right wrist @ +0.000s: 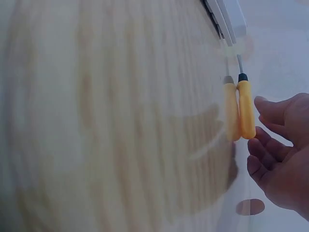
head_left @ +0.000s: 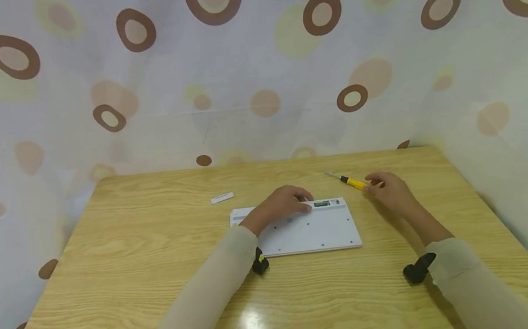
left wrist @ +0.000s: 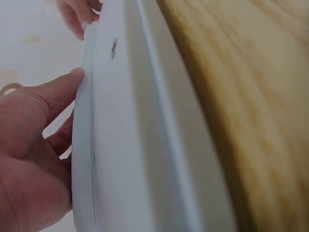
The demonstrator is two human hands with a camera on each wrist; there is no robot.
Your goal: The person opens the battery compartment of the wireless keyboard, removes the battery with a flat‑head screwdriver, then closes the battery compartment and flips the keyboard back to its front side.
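A white keyboard (head_left: 317,233) lies face down on the table, its screw-dotted underside up and a small battery compartment (head_left: 322,204) uncovered near the far edge. My left hand (head_left: 282,202) rests over that far edge, thumb beside the compartment; in the left wrist view the thumb (left wrist: 72,79) touches the raised ridge. The other left fingers are partly hidden behind the ridge. A yellow-handled screwdriver (head_left: 355,183) lies right of the keyboard, tip pointing away. My right hand (head_left: 393,190) is at its handle end, fingers loosely bent and spread beside the handle (right wrist: 246,111) in the right wrist view.
A small white cover strip (head_left: 222,198) lies on the wooden table (head_left: 154,249), behind and left of the keyboard. Patterned sheeting (head_left: 259,63) hangs along the table's back and sides. Both forearms carry black wrist cameras (head_left: 419,270).
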